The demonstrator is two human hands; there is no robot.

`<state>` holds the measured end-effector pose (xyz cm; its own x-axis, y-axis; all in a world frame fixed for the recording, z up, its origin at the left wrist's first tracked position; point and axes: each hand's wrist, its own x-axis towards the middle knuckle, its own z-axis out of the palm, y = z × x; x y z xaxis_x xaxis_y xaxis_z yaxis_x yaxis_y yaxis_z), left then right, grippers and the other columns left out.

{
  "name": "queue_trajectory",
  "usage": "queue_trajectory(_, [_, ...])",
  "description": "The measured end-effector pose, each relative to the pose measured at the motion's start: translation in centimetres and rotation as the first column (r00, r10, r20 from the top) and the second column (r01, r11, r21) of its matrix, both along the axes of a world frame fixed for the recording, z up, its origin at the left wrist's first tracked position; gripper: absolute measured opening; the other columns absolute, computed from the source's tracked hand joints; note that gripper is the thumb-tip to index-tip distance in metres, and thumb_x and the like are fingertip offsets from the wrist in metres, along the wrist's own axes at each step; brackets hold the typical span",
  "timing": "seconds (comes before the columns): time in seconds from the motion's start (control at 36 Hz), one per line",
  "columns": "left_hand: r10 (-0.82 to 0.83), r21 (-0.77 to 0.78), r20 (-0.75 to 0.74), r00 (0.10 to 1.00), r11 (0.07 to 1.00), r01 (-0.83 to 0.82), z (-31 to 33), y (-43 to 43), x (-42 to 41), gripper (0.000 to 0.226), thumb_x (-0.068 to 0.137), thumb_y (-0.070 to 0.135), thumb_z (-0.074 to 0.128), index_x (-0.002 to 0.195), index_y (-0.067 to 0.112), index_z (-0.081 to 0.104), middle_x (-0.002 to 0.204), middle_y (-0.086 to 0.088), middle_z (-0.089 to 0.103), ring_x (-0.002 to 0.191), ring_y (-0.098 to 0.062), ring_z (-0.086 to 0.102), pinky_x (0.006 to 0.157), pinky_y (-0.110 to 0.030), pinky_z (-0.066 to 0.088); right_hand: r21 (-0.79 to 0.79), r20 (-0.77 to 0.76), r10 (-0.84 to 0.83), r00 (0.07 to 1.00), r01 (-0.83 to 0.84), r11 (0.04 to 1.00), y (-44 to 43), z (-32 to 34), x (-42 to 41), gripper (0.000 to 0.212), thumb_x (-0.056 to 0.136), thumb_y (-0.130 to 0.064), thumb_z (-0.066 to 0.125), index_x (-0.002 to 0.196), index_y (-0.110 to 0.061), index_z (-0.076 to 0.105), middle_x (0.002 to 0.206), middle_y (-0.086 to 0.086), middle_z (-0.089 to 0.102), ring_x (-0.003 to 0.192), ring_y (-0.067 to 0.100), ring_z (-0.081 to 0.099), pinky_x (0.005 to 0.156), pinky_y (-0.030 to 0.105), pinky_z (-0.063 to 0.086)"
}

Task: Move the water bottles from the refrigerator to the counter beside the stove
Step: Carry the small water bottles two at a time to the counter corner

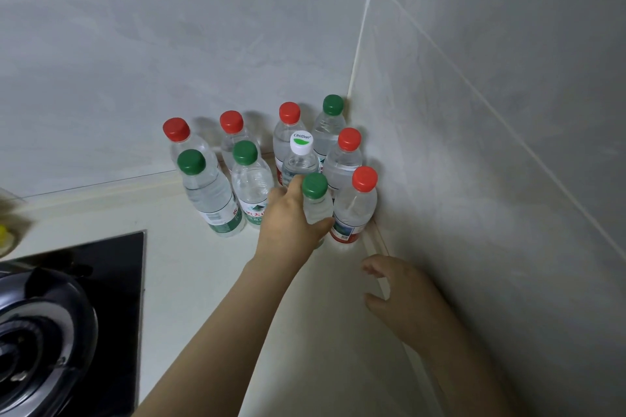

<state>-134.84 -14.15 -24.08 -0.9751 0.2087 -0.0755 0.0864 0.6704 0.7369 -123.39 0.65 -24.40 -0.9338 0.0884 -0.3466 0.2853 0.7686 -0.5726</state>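
Right of the stove, a green-capped bottle held at the corner cluster.
Over the counter, the left hand grips it upright, cap up, long axis vertical, just beside a red-capped neighbour (tight fit); a nudge on release could topple the packed cluster. The right hand hovers apart, fingers loose, empty.

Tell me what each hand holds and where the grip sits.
The left hand grips the nearest green-capped bottle round its upper body, just below the cap. The right hand holds nothing.
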Motion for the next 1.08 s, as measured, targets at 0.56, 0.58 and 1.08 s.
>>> queue_trajectory(0.56, [-0.088,-0.217,0.067,0.994,0.971,0.100,1.1,-4.3,2.8,0.058,0.080,0.028,0.073,0.129,0.012,0.047,0.124,-0.007,0.052,0.112,-0.022,0.052,0.085,-0.021,0.036,0.053,-0.040,0.035,0.999,-0.033,0.998,-0.5,1.4,0.2,0.044,0.085,-0.016,0.064,0.127,-0.022,0.055,0.124,-0.010,0.058,0.112,0.007,0.054,0.090,0.015,0.037])
queue_trajectory(0.58, [-0.105,-0.224,0.067,0.992,0.968,0.117,1.3,-4.7,3.2,0.058,0.081,0.027,0.071,0.131,0.013,0.046,0.127,-0.006,0.053,0.113,-0.019,0.052,0.084,-0.018,0.035,0.059,-0.049,0.039,0.998,-0.036,0.998,-0.6,1.6,0.1,0.043,0.085,-0.016,0.064,0.126,-0.022,0.056,0.123,-0.009,0.058,0.112,0.007,0.054,0.090,0.015,0.037])
queue_trajectory(1.08, [-0.153,-0.149,-0.222,0.963,0.981,0.121,9.4,-14.6,12.9,0.049,0.086,0.027,0.065,0.132,0.023,0.048,0.124,0.010,0.053,0.110,-0.004,0.050,0.088,-0.009,0.033,0.132,-0.309,0.254,0.916,-0.224,0.966,-7.9,10.4,2.4,0.039,0.080,-0.020,0.071,0.117,-0.026,0.063,0.114,-0.015,0.063,0.105,0.000,0.057,0.093,0.016,0.041])
